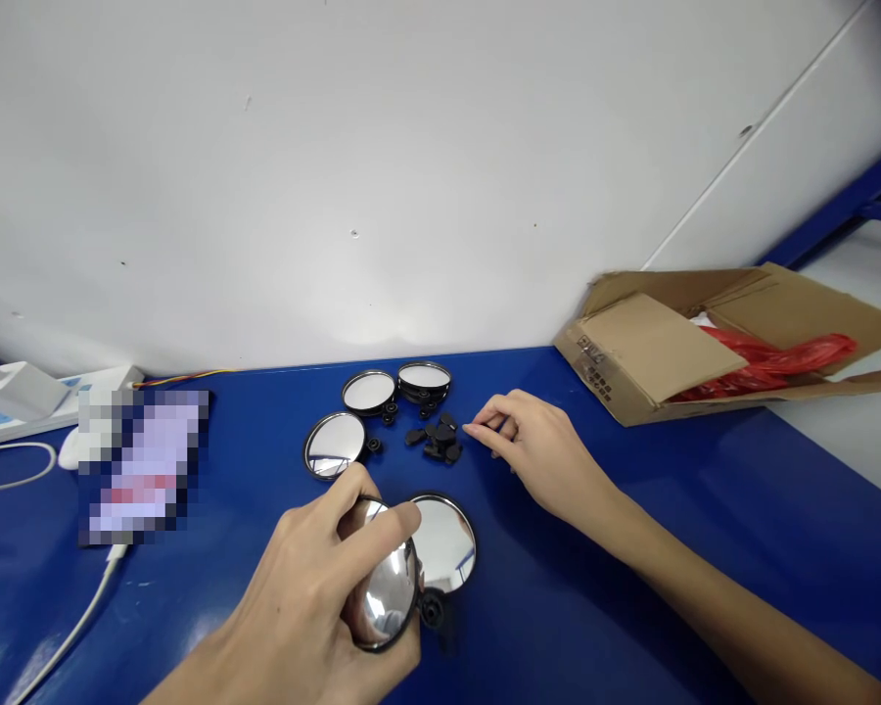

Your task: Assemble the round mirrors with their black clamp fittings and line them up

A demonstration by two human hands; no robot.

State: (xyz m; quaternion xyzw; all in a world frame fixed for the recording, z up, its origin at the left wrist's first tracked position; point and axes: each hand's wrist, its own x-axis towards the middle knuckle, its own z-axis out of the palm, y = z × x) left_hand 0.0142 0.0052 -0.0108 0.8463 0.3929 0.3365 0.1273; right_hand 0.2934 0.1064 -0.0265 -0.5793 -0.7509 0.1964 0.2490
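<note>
My left hand (315,587) grips a round mirror (389,597) with a black rim, its thumb and fingers wrapped around the edge. A black ball-like mount (432,607) sticks out from that rim on the right. Behind it another round mirror (444,543) lies face up on the blue table. My right hand (535,441) hovers at the right side of a small pile of black plastic pieces (440,438), thumb and forefinger pinched together. Whether a piece is between those fingertips is too small to make out.
Three more round mirrors (336,446) with black mounts lie beyond my left hand. An open cardboard box (631,362) with red plastic (770,357) stands at the back right. On the left are a blurred phone (147,465), its cable (80,617) and a power strip (22,416). A white wall (411,176) closes off the back.
</note>
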